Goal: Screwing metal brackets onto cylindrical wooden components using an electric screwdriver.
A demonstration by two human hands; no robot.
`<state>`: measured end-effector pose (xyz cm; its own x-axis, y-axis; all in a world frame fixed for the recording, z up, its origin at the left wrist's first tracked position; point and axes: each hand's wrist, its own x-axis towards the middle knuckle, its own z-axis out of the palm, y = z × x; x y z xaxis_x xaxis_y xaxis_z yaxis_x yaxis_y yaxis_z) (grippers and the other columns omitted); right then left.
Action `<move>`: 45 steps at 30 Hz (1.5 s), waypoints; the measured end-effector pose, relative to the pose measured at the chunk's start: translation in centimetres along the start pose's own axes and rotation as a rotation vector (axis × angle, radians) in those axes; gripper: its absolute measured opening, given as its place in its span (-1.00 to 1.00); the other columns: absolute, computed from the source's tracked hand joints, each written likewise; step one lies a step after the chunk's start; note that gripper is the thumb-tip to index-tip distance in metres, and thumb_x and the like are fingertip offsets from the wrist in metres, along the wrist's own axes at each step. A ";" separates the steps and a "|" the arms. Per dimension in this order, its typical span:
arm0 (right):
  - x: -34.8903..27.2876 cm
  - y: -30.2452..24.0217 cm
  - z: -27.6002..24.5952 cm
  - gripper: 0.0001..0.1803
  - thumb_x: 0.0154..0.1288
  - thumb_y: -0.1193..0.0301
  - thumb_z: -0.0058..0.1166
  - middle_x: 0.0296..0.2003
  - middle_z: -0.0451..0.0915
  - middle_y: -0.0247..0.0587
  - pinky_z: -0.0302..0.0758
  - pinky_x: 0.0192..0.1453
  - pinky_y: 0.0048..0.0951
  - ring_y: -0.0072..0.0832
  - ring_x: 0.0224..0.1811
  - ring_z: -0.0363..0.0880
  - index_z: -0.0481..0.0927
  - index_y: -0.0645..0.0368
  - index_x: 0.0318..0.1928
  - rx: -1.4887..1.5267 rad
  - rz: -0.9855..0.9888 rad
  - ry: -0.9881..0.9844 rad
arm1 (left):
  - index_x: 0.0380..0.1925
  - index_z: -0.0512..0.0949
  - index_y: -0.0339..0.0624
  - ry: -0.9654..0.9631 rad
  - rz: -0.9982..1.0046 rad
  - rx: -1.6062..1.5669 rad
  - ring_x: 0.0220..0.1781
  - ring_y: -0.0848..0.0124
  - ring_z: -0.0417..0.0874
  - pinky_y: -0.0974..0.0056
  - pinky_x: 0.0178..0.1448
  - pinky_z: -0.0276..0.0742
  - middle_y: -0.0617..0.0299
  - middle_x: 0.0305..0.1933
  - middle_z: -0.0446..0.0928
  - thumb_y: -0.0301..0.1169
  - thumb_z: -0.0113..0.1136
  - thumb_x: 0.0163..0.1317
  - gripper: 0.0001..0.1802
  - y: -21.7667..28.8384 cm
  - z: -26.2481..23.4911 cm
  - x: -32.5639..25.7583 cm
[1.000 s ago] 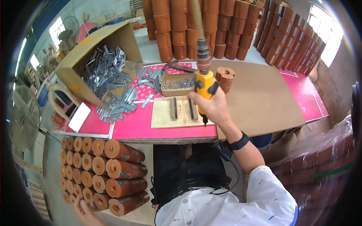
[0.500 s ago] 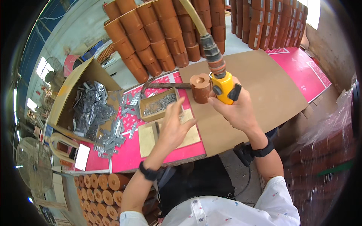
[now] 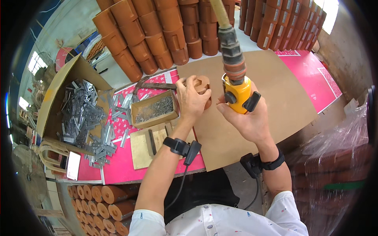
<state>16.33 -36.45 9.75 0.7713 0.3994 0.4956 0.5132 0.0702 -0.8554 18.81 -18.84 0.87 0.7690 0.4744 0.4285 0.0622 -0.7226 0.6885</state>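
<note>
The left grip (image 3: pixel 191 96) has come from the stacked cylinders (image 3: pixel 112 202) below the worktop's (image 3: pixel 118 173) near edge to curl about the brown cylinder (image 3: pixel 203 83); the yellow driver (image 3: pixel 239 94) has shifted right, above the brown sheet (image 3: pixel 275 86).

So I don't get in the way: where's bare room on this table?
Most room: the brown cardboard sheet, between the right hand with its yellow power screwdriver and the pink tabletop at right. A smaller patch lies between that hand and the wooden board. Crowded at left: metal strips, fastener box, hammer; mid-table, the left hand holds a hollow cylinder.
</note>
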 end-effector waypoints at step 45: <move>-2.3 2.0 11.6 -0.49 0.12 0.59 0.13 -0.30 0.58 -0.23 0.53 -0.17 -0.52 -0.52 -0.24 0.60 0.35 0.25 0.12 0.285 0.108 -0.158 | 0.02 0.54 -0.26 0.040 -0.103 -0.124 0.05 0.02 0.53 0.12 0.17 0.40 -0.11 -0.01 0.51 -0.14 0.21 0.24 -0.52 -9.9 -14.8 -9.3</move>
<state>11.17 -26.61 5.17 0.7360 0.5540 0.3889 0.2884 0.2631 -0.9206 1.63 -8.61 -1.23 0.7366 0.5639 0.3734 0.0578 -0.6026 0.7959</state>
